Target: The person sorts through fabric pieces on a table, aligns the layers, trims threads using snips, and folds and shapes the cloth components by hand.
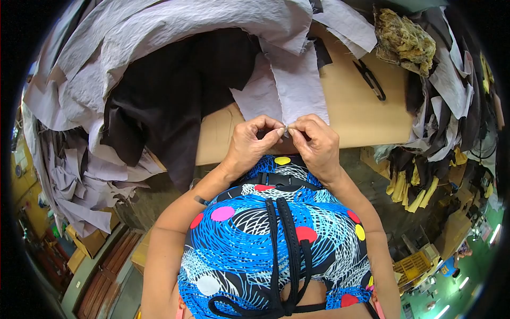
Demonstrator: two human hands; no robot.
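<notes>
My left hand (253,142) and my right hand (317,141) meet at the near edge of the table, both closed with thumb and forefinger pinched. Between the fingertips shows a small grey bit (286,131), perhaps cloth or thread; most of it is hidden by the fingers. Just beyond my hands lie pale grey fabric pieces (300,82) with frayed edges, reaching close to the fingertips. Black thread snips (369,80) rest on the table to the right, touched by neither hand.
The tan table (366,125) holds dark fabric (164,90) and a large pale cloth heap (180,21) on the left. A yellowish fibrous clump (406,42) sits at the far right. Fabric strips (449,87) and yellow-tipped pieces (414,181) hang over the right side.
</notes>
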